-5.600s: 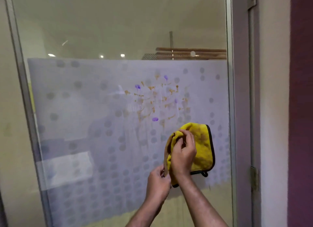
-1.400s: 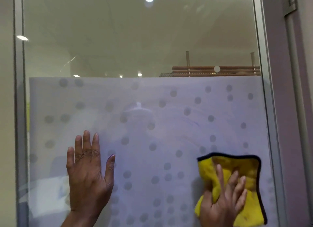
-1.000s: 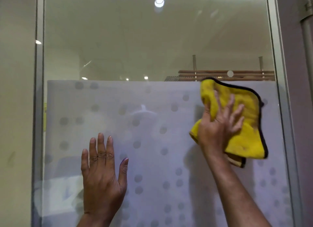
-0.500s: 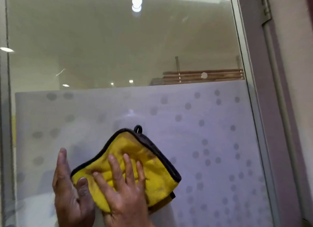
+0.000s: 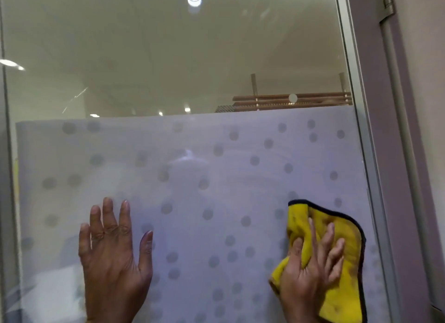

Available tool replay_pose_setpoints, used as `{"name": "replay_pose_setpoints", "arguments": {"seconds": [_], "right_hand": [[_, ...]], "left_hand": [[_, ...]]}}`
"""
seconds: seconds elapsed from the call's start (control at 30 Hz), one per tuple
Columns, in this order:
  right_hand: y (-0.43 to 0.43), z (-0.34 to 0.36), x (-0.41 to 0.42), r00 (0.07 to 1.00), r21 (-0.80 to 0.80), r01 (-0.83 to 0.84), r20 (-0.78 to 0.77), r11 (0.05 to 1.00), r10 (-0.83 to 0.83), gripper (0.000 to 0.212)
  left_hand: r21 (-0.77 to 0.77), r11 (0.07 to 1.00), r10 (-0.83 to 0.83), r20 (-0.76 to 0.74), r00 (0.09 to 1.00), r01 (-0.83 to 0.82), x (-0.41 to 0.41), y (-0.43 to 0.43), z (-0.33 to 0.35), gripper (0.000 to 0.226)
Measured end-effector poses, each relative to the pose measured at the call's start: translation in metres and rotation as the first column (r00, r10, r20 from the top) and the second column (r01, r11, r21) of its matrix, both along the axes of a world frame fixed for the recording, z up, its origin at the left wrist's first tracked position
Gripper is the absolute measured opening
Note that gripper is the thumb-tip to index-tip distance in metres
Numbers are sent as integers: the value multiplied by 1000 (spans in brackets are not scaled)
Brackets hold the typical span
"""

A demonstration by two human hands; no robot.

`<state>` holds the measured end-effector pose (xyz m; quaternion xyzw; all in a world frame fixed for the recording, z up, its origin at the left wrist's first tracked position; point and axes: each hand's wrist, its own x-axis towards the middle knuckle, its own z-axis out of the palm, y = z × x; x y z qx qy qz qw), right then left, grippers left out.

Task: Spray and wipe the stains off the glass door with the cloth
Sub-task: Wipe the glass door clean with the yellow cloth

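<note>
The glass door (image 5: 216, 178) fills the view, its lower half covered by frosted film with grey dots; I see no stains on it. My right hand (image 5: 310, 274) presses a yellow cloth with a dark edge (image 5: 342, 262) flat against the glass at the lower right, fingers spread over it and the thumb tucked into a fold. My left hand (image 5: 113, 260) rests flat on the glass at the lower left, fingers straight and apart. No spray bottle is in view.
The metal door frame (image 5: 361, 130) runs down the right side, with a purple-grey jamb and a hinge (image 5: 387, 2) beyond it. A second frame edge (image 5: 6, 178) stands at the far left. Ceiling lights reflect in the clear upper glass.
Orange and purple stains seen 5.6 s ago are gone. In the last half second the cloth swept from beside my left hand to the lower right. My left hand stays on the glass.
</note>
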<state>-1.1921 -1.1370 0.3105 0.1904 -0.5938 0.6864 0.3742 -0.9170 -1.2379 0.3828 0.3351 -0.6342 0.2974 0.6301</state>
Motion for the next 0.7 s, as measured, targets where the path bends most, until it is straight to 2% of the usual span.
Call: {"name": "replay_pose_setpoints", "arguments": {"seconds": [0.1,0.23,0.33,0.4,0.5,0.57,0.7], "right_hand": [[5,57,-14,997,-14,-57,-58,998,56,52],[1,149,-18,985,-32,-39,-167,999,33,52],[-9,206,4,970,0,-60,-236,998,58,52],[-19,230,34,936,54,-42,-347,998,58,55],[-35,245,89,834,155,34,-548,987,57,57],[-42,233,123,754,230,24,-643,973,133,57],[-42,173,162,596,391,19,-743,920,304,69]], "left_hand": [[2,1000,12,9,1000,-12,-1,3,0,68],[16,1000,23,20,1000,-24,0,2,0,69],[47,998,38,22,999,-39,-1,2,0,69],[58,998,19,30,999,-21,0,2,1,71],[14,995,-100,15,995,100,4,0,-1,71],[6,966,-259,-65,964,260,8,0,-4,74],[-22,818,-561,-242,791,574,13,6,-6,77]]}}
